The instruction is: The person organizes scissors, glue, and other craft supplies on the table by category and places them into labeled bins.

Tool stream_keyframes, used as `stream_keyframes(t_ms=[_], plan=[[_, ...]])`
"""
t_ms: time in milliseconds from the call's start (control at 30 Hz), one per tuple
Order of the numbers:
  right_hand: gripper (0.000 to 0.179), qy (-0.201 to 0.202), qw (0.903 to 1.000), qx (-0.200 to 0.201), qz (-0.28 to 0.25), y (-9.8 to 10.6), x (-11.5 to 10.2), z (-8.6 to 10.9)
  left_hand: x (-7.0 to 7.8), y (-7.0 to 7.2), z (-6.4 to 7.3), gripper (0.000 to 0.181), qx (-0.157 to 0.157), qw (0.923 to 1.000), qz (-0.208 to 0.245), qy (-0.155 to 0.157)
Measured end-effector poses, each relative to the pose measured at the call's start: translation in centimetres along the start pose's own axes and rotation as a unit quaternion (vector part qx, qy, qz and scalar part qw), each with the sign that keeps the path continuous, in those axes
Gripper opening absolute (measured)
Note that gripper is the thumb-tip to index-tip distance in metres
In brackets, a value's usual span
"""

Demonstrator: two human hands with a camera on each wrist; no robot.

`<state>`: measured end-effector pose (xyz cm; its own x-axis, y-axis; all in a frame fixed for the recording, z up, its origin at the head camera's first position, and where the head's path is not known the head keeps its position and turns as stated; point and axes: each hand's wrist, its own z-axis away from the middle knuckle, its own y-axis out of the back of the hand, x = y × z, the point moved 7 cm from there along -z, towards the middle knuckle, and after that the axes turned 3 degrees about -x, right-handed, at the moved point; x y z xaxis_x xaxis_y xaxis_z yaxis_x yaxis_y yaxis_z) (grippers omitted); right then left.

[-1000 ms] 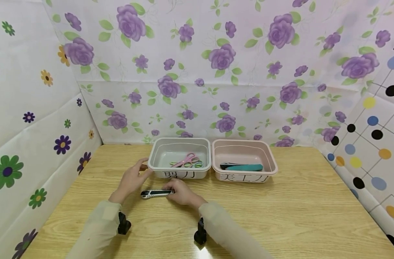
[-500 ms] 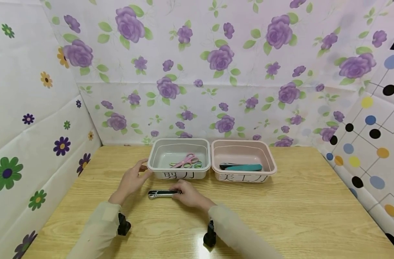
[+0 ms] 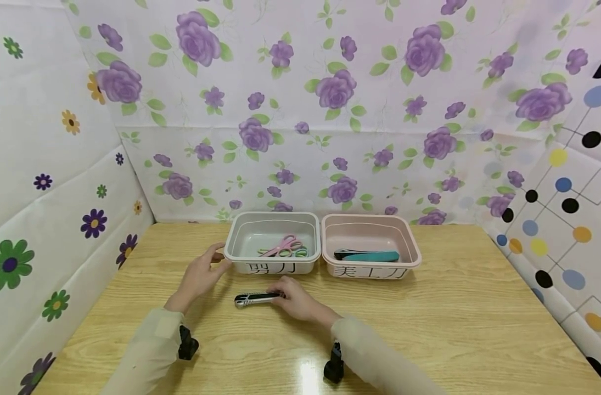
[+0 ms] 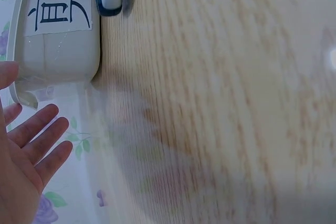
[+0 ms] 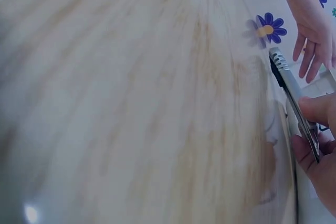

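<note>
My right hand [image 3: 296, 299] pinches one end of a utility knife [image 3: 256, 298], silver with a black strip, between thumb and fingers. The knife [image 5: 294, 90] points left, held in front of the grey bin [image 3: 275, 215]; in the right wrist view its ridged end sticks out from the grip. My left hand [image 3: 201, 274] is at the left end of the grey bin, thumb and index finger right at the rim. In the left wrist view the other fingers [image 4: 44, 142] are straight and spread. Pink-handled scissors [image 3: 282, 245] and other scissors lie in the grey bin.
A pink bin [image 3: 413, 241] stands right beside the grey one, with a teal utility knife [image 3: 374, 256] and a black one inside. Both bins carry labels with black characters on their fronts. The wooden table [image 3: 453, 307] is bordered by a flowered backdrop [image 3: 300, 126].
My right hand has moved to the right across the front of the grey bin, carrying the utility knife with it. The left hand has stayed at the bin's rim.
</note>
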<state>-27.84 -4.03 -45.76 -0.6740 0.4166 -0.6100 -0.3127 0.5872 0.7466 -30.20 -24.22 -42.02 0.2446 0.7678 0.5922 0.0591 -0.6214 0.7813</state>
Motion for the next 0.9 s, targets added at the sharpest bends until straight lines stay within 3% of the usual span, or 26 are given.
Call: stream_keyframes(t_ms=[300,567,900], plan=[[0.024,-0.002,0.9997,-0.005,-0.023,1.1,-0.4,1.2,0.0,0.0,0.0,0.055,0.003,1.0000,-0.006,-0.004],[0.026,-0.015,0.9997,-0.009,-0.015,2.6,-0.8,2.6,0.3,0.1,-0.1,0.054,0.005,0.9999,-0.007,-0.010],[0.025,0.000,1.0000,-0.003,-0.001,4.4,-1.2,4.0,0.2,0.0,-0.1,0.056,0.000,1.0000,-0.004,-0.003]])
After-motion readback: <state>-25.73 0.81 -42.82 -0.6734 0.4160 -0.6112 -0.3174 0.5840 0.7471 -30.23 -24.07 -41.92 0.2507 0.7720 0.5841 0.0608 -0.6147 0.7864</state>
